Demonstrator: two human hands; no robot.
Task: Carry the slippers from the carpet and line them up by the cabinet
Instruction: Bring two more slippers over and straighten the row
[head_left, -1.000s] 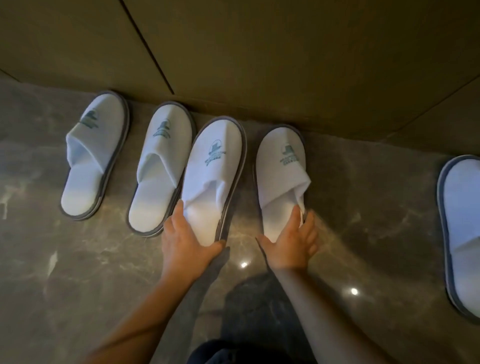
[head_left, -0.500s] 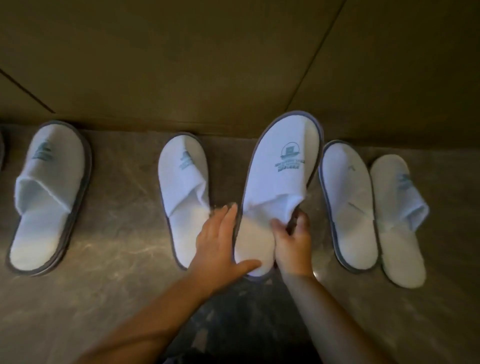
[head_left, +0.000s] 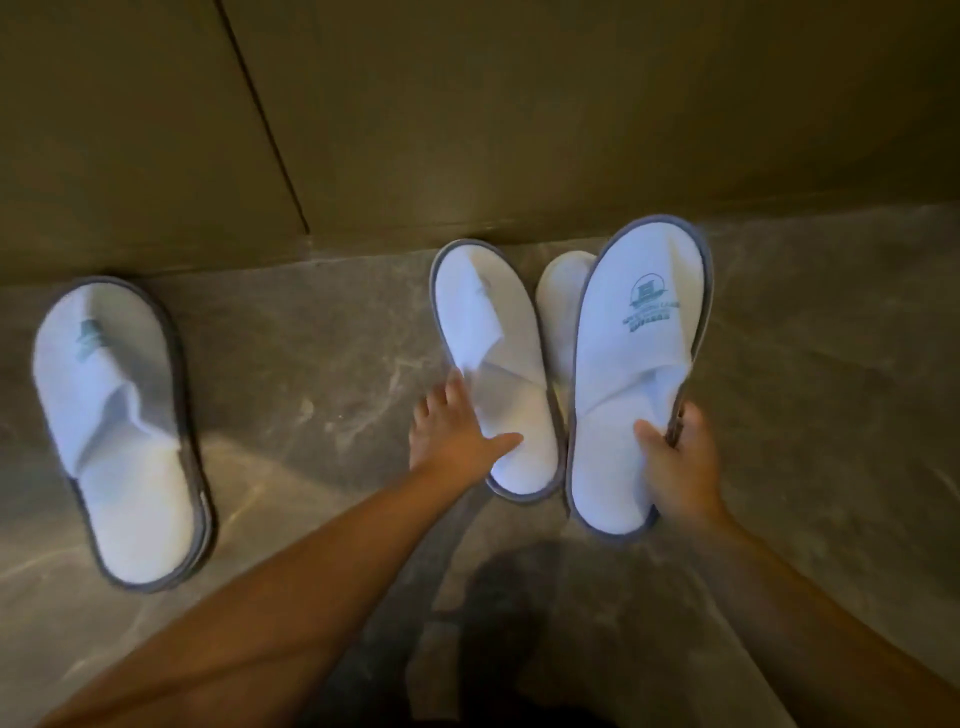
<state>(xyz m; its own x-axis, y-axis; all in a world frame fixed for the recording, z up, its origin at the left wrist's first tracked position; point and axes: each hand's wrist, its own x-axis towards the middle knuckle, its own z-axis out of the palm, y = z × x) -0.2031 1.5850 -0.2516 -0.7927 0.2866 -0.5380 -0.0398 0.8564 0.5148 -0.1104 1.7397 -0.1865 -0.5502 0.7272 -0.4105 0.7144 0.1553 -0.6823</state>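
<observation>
Pinching a white slipper in my right hand, lifted beside the cabinet.
Its teal crest lettering is too blurred to read; my left hand rests flat on the neighbouring slipper.

Glossy grey marble floor meets dim olive-brown panels — one dark seam.
</observation>
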